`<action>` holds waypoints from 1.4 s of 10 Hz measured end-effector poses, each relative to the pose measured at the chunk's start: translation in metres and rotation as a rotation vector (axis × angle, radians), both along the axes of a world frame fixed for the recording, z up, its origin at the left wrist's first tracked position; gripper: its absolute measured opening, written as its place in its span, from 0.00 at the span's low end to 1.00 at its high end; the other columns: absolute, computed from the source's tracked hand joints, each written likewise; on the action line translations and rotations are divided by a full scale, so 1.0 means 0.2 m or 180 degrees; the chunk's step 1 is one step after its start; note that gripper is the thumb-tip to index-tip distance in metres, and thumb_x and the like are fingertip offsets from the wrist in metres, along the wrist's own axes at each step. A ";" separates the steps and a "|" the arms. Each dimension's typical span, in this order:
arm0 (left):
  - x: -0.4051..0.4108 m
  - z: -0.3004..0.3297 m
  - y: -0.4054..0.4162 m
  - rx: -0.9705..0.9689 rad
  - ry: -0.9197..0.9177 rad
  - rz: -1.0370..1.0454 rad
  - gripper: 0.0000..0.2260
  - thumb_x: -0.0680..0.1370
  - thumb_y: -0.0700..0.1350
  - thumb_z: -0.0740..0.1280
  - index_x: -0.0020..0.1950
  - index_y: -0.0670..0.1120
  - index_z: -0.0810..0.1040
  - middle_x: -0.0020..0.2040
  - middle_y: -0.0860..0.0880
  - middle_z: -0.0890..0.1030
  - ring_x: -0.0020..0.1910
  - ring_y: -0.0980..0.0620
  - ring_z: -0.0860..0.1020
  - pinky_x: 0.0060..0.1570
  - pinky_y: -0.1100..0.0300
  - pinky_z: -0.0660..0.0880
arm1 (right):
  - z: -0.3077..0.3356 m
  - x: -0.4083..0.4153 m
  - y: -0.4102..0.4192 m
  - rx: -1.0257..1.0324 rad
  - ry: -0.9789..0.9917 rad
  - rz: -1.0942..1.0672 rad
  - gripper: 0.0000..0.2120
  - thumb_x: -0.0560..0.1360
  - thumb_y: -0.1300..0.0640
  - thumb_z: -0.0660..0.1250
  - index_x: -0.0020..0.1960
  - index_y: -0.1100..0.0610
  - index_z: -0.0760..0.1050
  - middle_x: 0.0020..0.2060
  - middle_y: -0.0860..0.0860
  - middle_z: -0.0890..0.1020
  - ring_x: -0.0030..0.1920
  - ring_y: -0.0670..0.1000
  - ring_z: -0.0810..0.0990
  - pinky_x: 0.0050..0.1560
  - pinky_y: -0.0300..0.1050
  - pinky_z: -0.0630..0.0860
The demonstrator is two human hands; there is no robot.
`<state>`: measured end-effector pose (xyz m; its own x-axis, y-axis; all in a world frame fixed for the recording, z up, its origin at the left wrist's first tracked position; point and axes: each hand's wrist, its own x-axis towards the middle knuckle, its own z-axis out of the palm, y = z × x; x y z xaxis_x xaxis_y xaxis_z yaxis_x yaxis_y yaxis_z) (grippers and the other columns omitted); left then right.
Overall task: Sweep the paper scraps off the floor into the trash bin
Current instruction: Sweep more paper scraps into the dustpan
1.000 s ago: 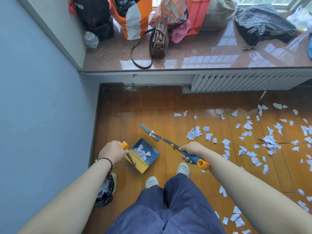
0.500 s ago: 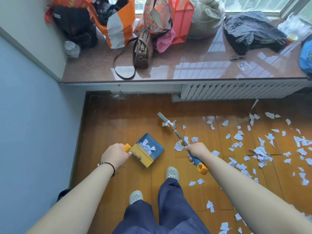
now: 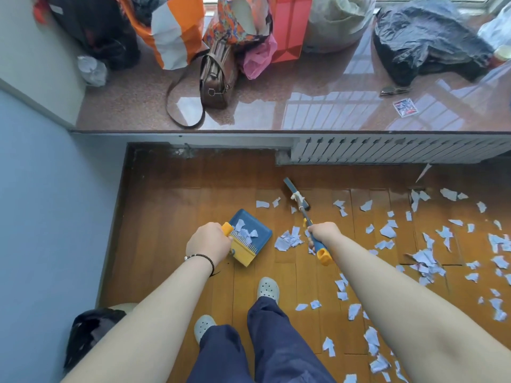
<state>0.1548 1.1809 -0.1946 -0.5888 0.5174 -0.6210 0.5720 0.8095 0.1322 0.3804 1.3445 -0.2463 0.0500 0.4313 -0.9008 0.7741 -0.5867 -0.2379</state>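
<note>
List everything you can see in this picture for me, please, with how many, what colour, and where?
dustpan: one, blue with yellow comb edge, on the floor, holding a few scraps
broom: one, blue head, grey shaft, blue and orange grip, head on the floor
paper scraps: many, pale blue-white, strewn over the floor, mostly right
floor: brown wood
trash bin: one, black liner, bottom left
radiator: one, white, under the ledge
ledge: brown polished stone, carrying bags
handbag: one, brown, on the ledge
black bag: one, ledge right
shoes: two, pale
left hand: grips the dustpan handle
right hand: grips the broom handle
</note>
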 end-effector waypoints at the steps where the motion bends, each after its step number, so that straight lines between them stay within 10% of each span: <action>1: 0.01 -0.01 0.07 -0.0016 0.0026 0.0003 0.13 0.81 0.53 0.67 0.39 0.50 0.72 0.37 0.51 0.77 0.38 0.49 0.79 0.36 0.60 0.75 | -0.03 -0.10 -0.03 -0.0120 0.0063 0.0261 0.04 0.77 0.59 0.63 0.43 0.58 0.71 0.38 0.54 0.76 0.36 0.53 0.75 0.37 0.46 0.76; 3: 0.00 0.00 0.13 -0.0061 0.0005 -0.0029 0.13 0.80 0.55 0.68 0.40 0.50 0.73 0.38 0.50 0.78 0.40 0.47 0.81 0.43 0.54 0.81 | 0.07 -0.20 -0.11 -0.0364 0.0230 0.0862 0.10 0.77 0.61 0.63 0.37 0.56 0.69 0.35 0.54 0.75 0.33 0.52 0.74 0.38 0.45 0.76; 7: -0.13 0.06 -0.02 -0.0146 -0.0063 -0.0261 0.12 0.79 0.54 0.68 0.41 0.47 0.76 0.38 0.50 0.80 0.38 0.49 0.79 0.39 0.57 0.77 | 0.33 0.05 -0.01 -0.0434 0.0182 0.0656 0.12 0.80 0.55 0.60 0.58 0.62 0.71 0.31 0.57 0.75 0.24 0.51 0.72 0.25 0.39 0.72; 10: -0.13 0.06 -0.14 -0.0496 0.0046 -0.1171 0.08 0.80 0.55 0.66 0.50 0.52 0.79 0.40 0.54 0.80 0.41 0.50 0.80 0.42 0.57 0.80 | 0.15 0.03 -0.10 -0.0020 0.0024 0.0621 0.14 0.79 0.61 0.59 0.35 0.54 0.64 0.34 0.50 0.69 0.31 0.46 0.67 0.30 0.37 0.67; 14: -0.02 0.06 -0.16 -0.0430 0.0090 -0.1293 0.11 0.80 0.57 0.66 0.46 0.50 0.75 0.40 0.53 0.78 0.41 0.49 0.79 0.41 0.57 0.77 | 0.26 0.15 -0.40 -0.0708 0.0374 0.0124 0.08 0.80 0.57 0.60 0.53 0.62 0.71 0.31 0.57 0.75 0.22 0.51 0.70 0.24 0.38 0.69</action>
